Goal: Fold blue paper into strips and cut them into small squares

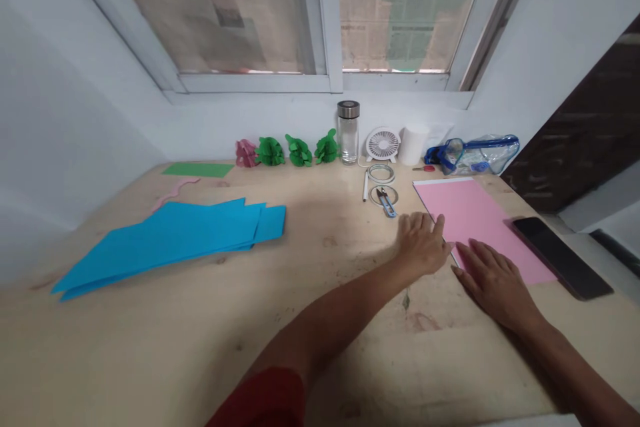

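Note:
A stack of pink paper (475, 220) lies on the table at the right, with a white edge showing at its far side and a dark line down its left side. At that left edge is my left hand (424, 243), its thumb and index finger apart and touching the border, the other fingers bent over the wood. My right hand (493, 277) rests on the near left corner of the pink paper, palm down with fingers stretched out. Neither hand visibly lifts a sheet.
A black phone (560, 257) lies along the paper's right side. Thread snips (387, 202), tape rolls (381, 173) and a white pen (365, 185) lie beyond my left hand. Blue sheets (190, 233) spread at left. A glass bottle (349, 133), small fan (383, 145) and green paper shapes (299, 150) line the wall.

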Demonstrator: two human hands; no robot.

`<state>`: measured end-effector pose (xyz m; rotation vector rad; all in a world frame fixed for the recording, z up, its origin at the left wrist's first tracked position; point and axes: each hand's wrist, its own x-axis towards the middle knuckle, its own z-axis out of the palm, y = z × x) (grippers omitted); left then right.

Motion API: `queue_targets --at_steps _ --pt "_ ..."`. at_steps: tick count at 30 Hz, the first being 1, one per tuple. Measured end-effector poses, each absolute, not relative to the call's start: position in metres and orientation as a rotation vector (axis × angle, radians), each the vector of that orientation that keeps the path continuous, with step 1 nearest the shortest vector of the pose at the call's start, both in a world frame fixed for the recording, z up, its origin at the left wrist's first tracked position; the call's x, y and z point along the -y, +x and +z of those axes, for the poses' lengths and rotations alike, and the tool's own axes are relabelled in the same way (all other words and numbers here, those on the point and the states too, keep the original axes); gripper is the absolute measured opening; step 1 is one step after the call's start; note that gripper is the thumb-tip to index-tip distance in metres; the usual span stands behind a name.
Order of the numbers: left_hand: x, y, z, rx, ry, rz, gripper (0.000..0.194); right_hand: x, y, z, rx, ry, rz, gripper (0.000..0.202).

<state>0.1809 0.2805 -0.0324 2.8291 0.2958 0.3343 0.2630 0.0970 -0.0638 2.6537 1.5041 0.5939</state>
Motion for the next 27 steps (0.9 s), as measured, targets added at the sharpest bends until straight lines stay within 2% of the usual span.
queue_targets --at_steps 6,11,18,22,27 --pt "-0.298 0.098 -0.022 -0.101 2.839 0.301 0.06 -0.107 0.265 -0.064 -1.489 2.635 0.601 0.05" --pt "-0.32 0.013 -0.013 -0.13 2.814 0.245 0.06 -0.115 0.264 -0.059 -1.443 2.632 0.587 0.046" --pt "-0.381 -0.078 -0.023 -0.544 2.939 0.181 0.052 -0.119 0.262 -0.056 -1.364 2.623 0.617 0.046" --pt "-0.453 -0.132 -0.024 -0.847 3.152 0.28 0.037 -0.131 0.253 -0.05 -1.586 2.567 0.697 0.049" --pt "-0.526 -0.177 -0.008 -0.998 3.195 0.174 0.025 -0.188 0.198 -0.036 -1.975 2.479 0.784 0.051"
